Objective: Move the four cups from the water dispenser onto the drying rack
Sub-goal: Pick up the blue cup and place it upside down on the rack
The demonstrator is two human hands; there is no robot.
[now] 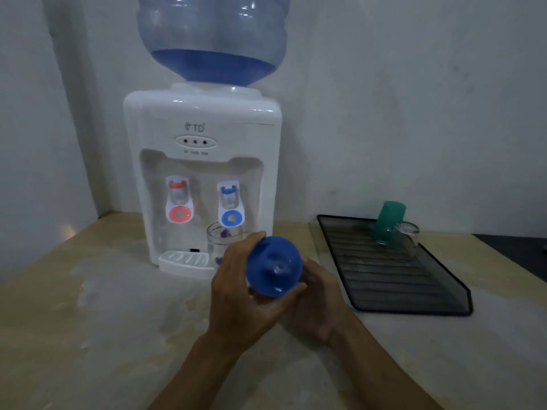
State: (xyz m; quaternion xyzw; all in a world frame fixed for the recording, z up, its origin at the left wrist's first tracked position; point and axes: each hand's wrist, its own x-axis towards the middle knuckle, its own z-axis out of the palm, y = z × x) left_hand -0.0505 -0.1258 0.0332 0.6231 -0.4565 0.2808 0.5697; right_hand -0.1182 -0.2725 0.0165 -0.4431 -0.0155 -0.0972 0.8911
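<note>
Cradling the blue plastic cup (273, 266) with its base toward the camera, left hand (241, 294) and right hand (316, 300) wrap fingers around it, probably inverting it. Bare counter separates it from the drying rack (414, 294), whose near ribs lie free below the green cup (387, 221) and clear glass (405, 238); a glass (220, 241) remains under the dispenser's blue tap (231, 207)

Rack (384, 270) right of dispenser (204, 161) — apart

Dim, bluish light throughout; soft blur and grain everywhere. A small glare spot sits on the desk (67, 231) at left. Frame edges bow outward.
</note>
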